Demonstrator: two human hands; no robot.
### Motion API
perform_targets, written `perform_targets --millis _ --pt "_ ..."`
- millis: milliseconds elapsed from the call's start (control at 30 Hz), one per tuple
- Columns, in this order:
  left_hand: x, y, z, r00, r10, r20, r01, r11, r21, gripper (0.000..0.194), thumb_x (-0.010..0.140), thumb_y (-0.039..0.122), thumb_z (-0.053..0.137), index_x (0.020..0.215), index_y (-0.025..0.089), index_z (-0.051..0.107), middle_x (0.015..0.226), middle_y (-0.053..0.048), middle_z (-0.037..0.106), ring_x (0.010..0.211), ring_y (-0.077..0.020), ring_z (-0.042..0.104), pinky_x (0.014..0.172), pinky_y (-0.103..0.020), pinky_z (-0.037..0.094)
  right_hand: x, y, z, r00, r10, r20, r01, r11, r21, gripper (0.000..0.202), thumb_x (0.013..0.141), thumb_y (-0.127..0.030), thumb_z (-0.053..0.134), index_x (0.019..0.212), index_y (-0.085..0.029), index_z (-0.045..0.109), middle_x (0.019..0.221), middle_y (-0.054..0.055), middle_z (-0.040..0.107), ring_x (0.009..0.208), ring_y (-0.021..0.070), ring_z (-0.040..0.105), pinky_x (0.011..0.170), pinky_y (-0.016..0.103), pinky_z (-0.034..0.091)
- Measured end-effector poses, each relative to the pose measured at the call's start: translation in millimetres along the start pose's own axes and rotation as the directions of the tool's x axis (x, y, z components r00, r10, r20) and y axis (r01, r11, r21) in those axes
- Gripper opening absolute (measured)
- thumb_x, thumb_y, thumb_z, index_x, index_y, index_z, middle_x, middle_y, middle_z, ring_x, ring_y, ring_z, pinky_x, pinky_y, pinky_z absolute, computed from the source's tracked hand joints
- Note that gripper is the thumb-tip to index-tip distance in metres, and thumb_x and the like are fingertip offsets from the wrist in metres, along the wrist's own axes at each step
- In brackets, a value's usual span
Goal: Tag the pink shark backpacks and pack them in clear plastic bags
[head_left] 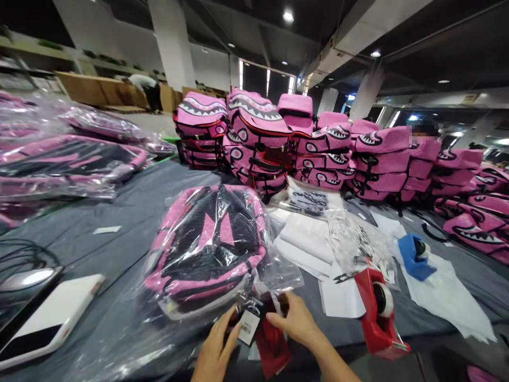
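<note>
A pink and black backpack (217,239) lies in a clear plastic bag (284,276) on the table in front of me. At its near end hangs a black tag with a white barcode label (248,324). My left hand (218,342) holds this hang tag between thumb and fingers. Beside it dangles a dark red, shiny flat packet (273,342). My right hand (297,319) is closed at the packet's upper edge, close to the bag's opening; its fingertips are partly hidden.
A red tape dispenser (377,313) and a blue one (415,257) stand at right, near small snips (345,277) and white paper sheets (306,241). Stacked pink backpacks (258,138) line the back. Bagged backpacks (63,164) and a white device (51,318) are at left.
</note>
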State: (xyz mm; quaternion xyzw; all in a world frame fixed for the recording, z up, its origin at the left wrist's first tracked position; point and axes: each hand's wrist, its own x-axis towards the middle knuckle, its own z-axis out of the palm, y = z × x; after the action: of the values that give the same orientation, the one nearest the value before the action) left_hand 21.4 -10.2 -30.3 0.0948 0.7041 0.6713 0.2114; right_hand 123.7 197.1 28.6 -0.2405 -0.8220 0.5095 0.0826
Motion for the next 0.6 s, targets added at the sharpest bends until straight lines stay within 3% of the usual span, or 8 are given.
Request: perform_targets --millis 100,200,300,400,500,600 --pt "22.8 20.3 26.9 0.974 -0.165 0.153 0.187 0.971 -0.147 0.073 0.047 0.067 0.087 0.101 0.019 0.074 0.086 -0.006 0.078 0.091 -0.0319 0.073 0.086 -0.041 0.058 10.4 -3.6 13.2 0.999 0.004 0.038 -0.018 0.935 0.353 0.050 0.065 -0.045 0.079 0.106 -0.019 0.067 0.100 0.006 0.073 0.093 0.0235 0.066 0.086 0.034 0.048" --pt "28.2 29.7 26.3 0.931 -0.221 0.291 0.279 0.944 -0.174 0.062 0.056 0.066 0.085 0.091 0.016 0.074 0.069 -0.005 0.074 0.065 -0.0249 0.071 0.063 -0.033 0.057 20.6 2.8 11.3 0.985 0.060 0.163 -0.146 0.798 0.584 0.054 0.069 -0.056 0.079 0.106 -0.019 0.069 0.077 -0.002 0.065 0.065 0.0123 0.055 0.064 0.026 0.043" --pt "25.3 37.0 12.0 0.865 -0.289 0.410 0.410 0.878 -0.248 0.050 0.058 0.056 0.090 0.082 0.014 0.076 0.074 -0.008 0.077 0.067 -0.0234 0.072 0.067 -0.032 0.057 25.1 6.9 12.3 0.971 0.060 0.233 -0.183 0.814 0.551 0.048 0.066 -0.057 0.084 0.091 -0.017 0.073 0.064 -0.006 0.057 0.056 0.0080 0.044 0.059 0.023 0.036" --pt "24.6 46.1 -0.1 0.844 -0.313 0.437 0.475 0.813 -0.337 0.045 0.054 0.044 0.096 0.084 0.016 0.078 0.085 -0.007 0.080 0.082 -0.0238 0.075 0.075 -0.028 0.057 27.6 1.6 21.8 0.981 0.035 0.192 -0.143 0.799 0.585 0.046 0.058 -0.054 0.090 0.079 -0.017 0.072 0.068 -0.004 0.062 0.067 0.0110 0.055 0.070 0.025 0.043" --pt "28.6 53.6 -6.3 0.823 -0.369 0.432 0.526 0.782 -0.335 0.045 0.053 0.041 0.097 0.086 0.016 0.079 0.085 -0.007 0.080 0.077 -0.0242 0.076 0.071 -0.029 0.059 28.1 -6.3 35.2 0.967 0.014 0.253 -0.193 0.686 0.702 0.052 0.056 -0.053 0.092 0.089 -0.018 0.073 0.079 0.000 0.069 0.079 0.0158 0.064 0.080 0.030 0.048" --pt "33.6 56.5 -8.8 0.807 -0.420 0.414 0.556 0.778 -0.294 0.050 0.050 0.041 0.098 0.087 0.012 0.079 0.084 -0.011 0.080 0.074 -0.0260 0.076 0.069 -0.030 0.059 24.2 -7.3 51.4 0.936 0.049 0.347 -0.322 0.512 0.796 0.055 0.058 -0.054 0.092 0.092 -0.016 0.070 0.080 0.002 0.069 0.075 0.0172 0.067 0.077 0.033 0.051"
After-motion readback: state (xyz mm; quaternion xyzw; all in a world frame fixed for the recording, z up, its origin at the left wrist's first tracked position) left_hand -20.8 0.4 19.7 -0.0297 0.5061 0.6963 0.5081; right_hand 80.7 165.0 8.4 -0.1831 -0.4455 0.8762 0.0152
